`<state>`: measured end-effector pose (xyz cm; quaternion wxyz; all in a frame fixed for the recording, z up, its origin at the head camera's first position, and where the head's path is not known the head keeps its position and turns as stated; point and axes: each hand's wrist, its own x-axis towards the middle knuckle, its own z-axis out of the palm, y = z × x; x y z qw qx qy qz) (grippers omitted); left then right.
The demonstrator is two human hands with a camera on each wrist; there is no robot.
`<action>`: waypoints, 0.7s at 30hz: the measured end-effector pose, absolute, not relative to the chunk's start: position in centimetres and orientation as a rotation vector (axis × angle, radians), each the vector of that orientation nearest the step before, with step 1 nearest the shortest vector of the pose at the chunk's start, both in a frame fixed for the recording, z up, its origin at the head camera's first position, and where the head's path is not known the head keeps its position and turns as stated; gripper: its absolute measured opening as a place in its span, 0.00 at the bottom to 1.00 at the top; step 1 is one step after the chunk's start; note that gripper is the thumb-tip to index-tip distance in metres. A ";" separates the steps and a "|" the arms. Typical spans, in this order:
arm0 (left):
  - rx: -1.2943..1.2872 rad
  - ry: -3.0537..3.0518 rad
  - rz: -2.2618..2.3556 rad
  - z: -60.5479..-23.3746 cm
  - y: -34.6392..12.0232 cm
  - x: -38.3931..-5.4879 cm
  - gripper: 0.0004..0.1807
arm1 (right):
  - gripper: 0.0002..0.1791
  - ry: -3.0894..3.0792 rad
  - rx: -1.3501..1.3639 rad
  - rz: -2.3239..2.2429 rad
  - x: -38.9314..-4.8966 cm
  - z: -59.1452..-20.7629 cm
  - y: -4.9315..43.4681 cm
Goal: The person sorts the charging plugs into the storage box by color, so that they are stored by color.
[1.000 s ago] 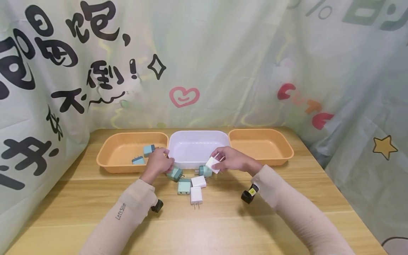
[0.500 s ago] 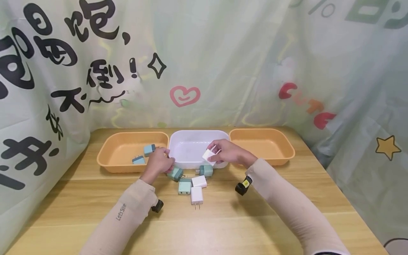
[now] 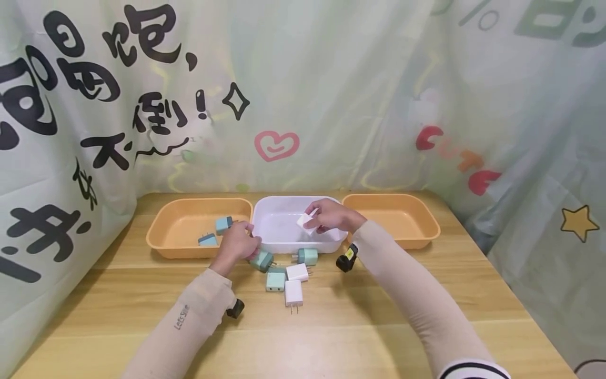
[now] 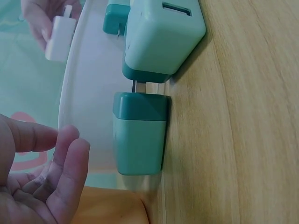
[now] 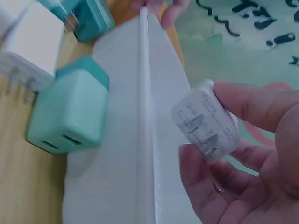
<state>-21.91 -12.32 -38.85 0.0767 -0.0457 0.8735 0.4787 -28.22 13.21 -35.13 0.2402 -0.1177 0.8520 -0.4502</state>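
One white charger (image 3: pixel 304 223), pinched by the right hand (image 3: pixel 330 216), is now past the near rim of the white tray (image 3: pixel 274 223) — its carry looks nearly done. The left hand (image 3: pixel 240 241), fingers loosely bent, holds nothing.

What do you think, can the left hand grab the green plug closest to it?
Probably yes: the left hand looks empty, and nothing seems to lie between it and that green plug.
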 end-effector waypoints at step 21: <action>-0.128 2.644 1.423 -38.9 -12.2 -21.7 0.21 | 0.22 2.285 -0.093 -0.956 -32.2 -36.1 11.2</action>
